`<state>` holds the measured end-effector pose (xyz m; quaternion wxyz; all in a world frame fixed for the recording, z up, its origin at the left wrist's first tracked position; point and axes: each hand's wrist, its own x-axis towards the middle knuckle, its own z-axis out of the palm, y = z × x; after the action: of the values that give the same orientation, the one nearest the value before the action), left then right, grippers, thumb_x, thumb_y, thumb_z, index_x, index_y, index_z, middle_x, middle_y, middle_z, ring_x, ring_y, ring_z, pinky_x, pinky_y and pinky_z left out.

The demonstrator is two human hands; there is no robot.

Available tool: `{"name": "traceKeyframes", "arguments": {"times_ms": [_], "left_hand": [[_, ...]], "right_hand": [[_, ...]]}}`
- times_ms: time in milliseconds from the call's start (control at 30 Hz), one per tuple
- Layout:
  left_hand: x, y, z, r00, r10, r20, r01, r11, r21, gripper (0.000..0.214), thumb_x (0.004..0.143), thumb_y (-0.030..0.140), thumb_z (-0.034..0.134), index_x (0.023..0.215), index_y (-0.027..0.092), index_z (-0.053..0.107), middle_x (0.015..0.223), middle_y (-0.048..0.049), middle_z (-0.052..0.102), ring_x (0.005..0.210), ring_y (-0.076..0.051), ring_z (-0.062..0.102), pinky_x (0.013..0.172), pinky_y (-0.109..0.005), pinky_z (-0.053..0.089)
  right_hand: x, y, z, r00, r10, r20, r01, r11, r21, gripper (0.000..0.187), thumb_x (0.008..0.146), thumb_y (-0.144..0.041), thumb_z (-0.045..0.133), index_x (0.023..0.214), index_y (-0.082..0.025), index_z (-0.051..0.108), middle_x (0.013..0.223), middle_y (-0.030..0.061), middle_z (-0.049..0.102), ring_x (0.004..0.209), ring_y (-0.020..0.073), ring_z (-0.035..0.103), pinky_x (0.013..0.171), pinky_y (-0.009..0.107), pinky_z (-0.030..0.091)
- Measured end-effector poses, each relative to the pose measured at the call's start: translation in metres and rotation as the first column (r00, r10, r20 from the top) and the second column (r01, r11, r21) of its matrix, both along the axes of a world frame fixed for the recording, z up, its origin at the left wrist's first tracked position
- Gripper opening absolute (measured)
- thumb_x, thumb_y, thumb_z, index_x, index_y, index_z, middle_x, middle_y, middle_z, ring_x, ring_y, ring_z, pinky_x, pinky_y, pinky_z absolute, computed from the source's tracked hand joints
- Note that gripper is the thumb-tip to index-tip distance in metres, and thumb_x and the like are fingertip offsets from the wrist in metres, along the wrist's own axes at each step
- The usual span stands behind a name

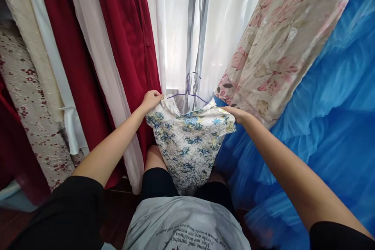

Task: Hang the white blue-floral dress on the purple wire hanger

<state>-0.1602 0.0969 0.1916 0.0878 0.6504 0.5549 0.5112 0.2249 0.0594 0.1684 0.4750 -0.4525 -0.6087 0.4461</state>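
Observation:
A white dress with blue and yellow flowers (190,140) hangs in front of my legs, spread between both hands. My left hand (152,99) pinches the dress at its left shoulder, fingers closed on the cloth. At the other shoulder, my right hand (234,114) grips the fabric, with most of its fingers behind the cloth. A thin purple wire hanger (188,90) sits inside the neckline, its hook pointing up. How far the hanger's arms reach into the shoulders is hidden by the dress.
On the left hang dark red garments (123,27), a pale pink one (96,47) and a sequinned cream one (32,86). A beige floral dress (272,54) and a blue tulle gown (336,125) hang on the right. White curtains (231,11) and metal poles (195,27) stand ahead.

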Motion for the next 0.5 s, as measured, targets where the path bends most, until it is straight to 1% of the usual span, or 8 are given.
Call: {"name": "traceKeyframes", "arguments": {"times_ms": [67,100,167,200,267,333,433,500], "left_hand": [[0.005,-0.011,0.002,0.98,-0.191,-0.06,0.193,0.981,0.029,0.041,0.093,0.047,0.054,0.066,0.017,0.058,0.066,0.0001,0.054,0.065,-0.016,0.047,0.066,-0.028,0.035],[0.008,-0.017,0.003,0.954,-0.281,-0.109,0.287,0.957,0.045,0.044,0.095,0.051,0.051,0.071,0.016,0.062,0.07,-0.0006,0.058,0.068,-0.016,0.049,0.068,-0.028,0.037],[0.012,-0.027,0.004,0.891,-0.391,-0.233,0.413,0.909,0.053,0.043,0.092,0.055,0.053,0.084,0.015,0.069,0.082,-0.0021,0.065,0.075,-0.017,0.054,0.072,-0.027,0.039],[0.014,-0.031,0.004,0.875,-0.392,-0.284,0.422,0.905,0.05,0.042,0.09,0.055,0.057,0.089,0.015,0.071,0.085,-0.0023,0.067,0.077,-0.018,0.055,0.073,-0.027,0.039],[0.017,-0.033,0.006,0.876,-0.338,-0.344,0.377,0.925,0.051,0.041,0.088,0.054,0.059,0.087,0.015,0.071,0.08,-0.0016,0.066,0.075,-0.017,0.055,0.069,-0.026,0.038],[0.018,-0.03,0.01,0.893,-0.264,-0.364,0.31,0.948,0.074,0.041,0.089,0.053,0.057,0.077,0.015,0.068,0.071,-0.0007,0.061,0.07,-0.016,0.052,0.065,-0.026,0.035],[0.016,-0.019,0.019,0.914,-0.111,-0.391,0.173,0.977,0.125,0.041,0.089,0.05,0.057,0.065,0.016,0.061,0.065,-0.0012,0.056,0.066,-0.016,0.048,0.063,-0.028,0.031],[0.013,-0.012,0.021,0.921,-0.003,-0.389,0.064,0.988,0.143,0.042,0.086,0.049,0.06,0.06,0.017,0.058,0.06,-0.001,0.052,0.063,-0.016,0.045,0.062,-0.028,0.029]], "right_hand": [[0.007,-0.011,0.0,0.99,0.14,0.005,-0.138,0.98,-0.142,0.036,0.082,-0.052,0.073,0.08,-0.016,0.072,0.071,0.0104,0.075,0.065,0.0249,0.07,0.065,0.037,0.059],[0.01,-0.016,0.002,0.979,0.204,0.015,-0.199,0.966,-0.165,0.039,0.082,-0.056,0.072,0.082,-0.017,0.073,0.075,0.0101,0.075,0.069,0.0246,0.071,0.067,0.036,0.058],[0.013,-0.026,0.008,0.958,0.27,0.1,-0.265,0.962,-0.064,0.04,0.079,-0.057,0.076,0.082,-0.018,0.073,0.075,0.0062,0.073,0.067,0.0205,0.068,0.064,0.031,0.054],[0.014,-0.029,0.012,0.948,0.269,0.169,-0.276,0.961,0.022,0.038,0.077,-0.055,0.079,0.079,-0.018,0.072,0.071,0.0037,0.07,0.062,0.0174,0.064,0.059,0.027,0.05],[0.012,-0.03,0.023,0.937,0.208,0.28,-0.26,0.952,0.163,0.038,0.073,-0.052,0.083,0.073,-0.017,0.069,0.061,-0.0001,0.063,0.052,0.0121,0.054,0.051,0.024,0.04],[0.009,-0.024,0.036,0.947,0.11,0.302,-0.193,0.945,0.262,0.037,0.072,-0.051,0.083,0.073,-0.016,0.07,0.058,-0.0008,0.06,0.049,0.0104,0.049,0.047,0.024,0.035],[-0.005,-0.016,0.058,0.956,0.001,0.295,-0.104,0.937,0.334,0.035,0.072,-0.044,0.084,0.09,-0.015,0.076,0.063,0.0017,0.065,0.052,0.0119,0.052,0.049,0.025,0.039],[-0.02,-0.016,0.07,0.938,0.015,0.346,-0.135,0.935,0.327,0.037,0.073,-0.035,0.084,0.103,-0.016,0.078,0.073,0.0052,0.071,0.058,0.0147,0.057,0.055,0.028,0.046]]}}
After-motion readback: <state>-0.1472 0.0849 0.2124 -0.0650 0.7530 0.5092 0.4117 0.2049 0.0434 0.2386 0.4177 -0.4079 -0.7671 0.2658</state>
